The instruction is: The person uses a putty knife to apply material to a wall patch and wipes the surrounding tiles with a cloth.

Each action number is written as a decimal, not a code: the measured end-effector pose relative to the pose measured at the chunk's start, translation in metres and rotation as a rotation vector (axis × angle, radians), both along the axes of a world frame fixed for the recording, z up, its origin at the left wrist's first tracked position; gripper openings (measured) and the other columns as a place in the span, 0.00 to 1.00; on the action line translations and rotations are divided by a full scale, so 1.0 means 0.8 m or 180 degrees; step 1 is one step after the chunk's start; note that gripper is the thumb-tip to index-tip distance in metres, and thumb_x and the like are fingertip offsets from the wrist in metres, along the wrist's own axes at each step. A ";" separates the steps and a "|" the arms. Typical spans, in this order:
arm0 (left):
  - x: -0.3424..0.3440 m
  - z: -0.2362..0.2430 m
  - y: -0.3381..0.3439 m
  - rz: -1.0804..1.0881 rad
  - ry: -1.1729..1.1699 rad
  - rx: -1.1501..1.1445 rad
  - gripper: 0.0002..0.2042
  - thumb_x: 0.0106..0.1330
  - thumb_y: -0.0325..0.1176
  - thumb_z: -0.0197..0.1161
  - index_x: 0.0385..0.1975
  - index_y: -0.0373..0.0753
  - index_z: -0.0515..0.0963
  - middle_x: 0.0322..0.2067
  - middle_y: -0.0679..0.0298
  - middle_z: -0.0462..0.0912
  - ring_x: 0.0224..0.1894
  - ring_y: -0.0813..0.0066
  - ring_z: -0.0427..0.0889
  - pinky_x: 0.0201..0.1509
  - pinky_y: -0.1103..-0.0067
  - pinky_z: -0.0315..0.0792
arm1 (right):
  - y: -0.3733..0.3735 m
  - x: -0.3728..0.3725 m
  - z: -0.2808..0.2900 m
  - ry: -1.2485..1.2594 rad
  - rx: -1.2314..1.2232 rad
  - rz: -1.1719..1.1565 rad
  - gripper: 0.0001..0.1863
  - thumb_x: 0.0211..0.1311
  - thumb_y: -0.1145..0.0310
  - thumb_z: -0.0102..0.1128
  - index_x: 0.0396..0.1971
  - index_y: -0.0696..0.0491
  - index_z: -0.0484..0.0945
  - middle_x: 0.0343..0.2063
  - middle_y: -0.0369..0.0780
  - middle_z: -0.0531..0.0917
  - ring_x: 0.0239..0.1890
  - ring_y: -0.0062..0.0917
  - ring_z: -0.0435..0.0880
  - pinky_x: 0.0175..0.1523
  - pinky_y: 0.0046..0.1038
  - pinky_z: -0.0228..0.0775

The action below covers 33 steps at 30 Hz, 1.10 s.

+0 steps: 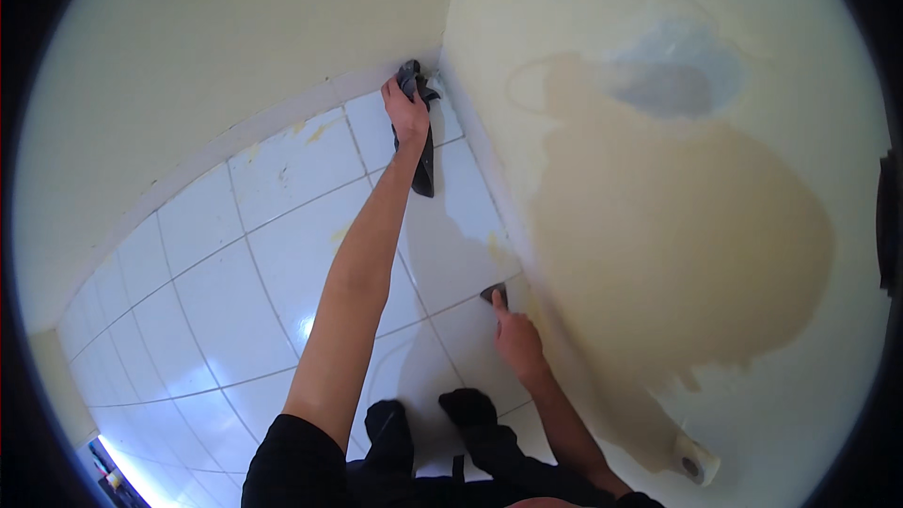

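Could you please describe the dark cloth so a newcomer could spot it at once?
Follow the white tiled floor to its far corner, where the left hand is on a dark cloth. It is bunched at the top with a tail trailing back past the wrist, unlike the small dark piece touched by the right hand.

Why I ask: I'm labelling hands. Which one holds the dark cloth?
The left hand, farther out, grips the dark cloth; the right hand instead has a finger at a small dark piece.
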State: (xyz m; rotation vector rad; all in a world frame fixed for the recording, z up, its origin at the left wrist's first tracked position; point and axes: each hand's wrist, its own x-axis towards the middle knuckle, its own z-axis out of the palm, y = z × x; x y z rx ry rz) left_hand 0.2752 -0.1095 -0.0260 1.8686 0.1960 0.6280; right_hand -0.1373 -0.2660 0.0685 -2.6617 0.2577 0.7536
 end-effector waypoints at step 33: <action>-0.361 0.173 0.451 -0.1893 0.2427 0.1877 0.15 0.71 0.34 0.58 0.54 0.36 0.77 0.35 0.60 0.85 0.39 0.69 0.83 0.46 0.72 0.76 | -0.012 0.004 -0.006 -0.0368 0.0257 -0.0001 0.26 0.66 0.74 0.51 0.65 0.52 0.72 0.30 0.59 0.83 0.34 0.53 0.84 0.44 0.49 0.77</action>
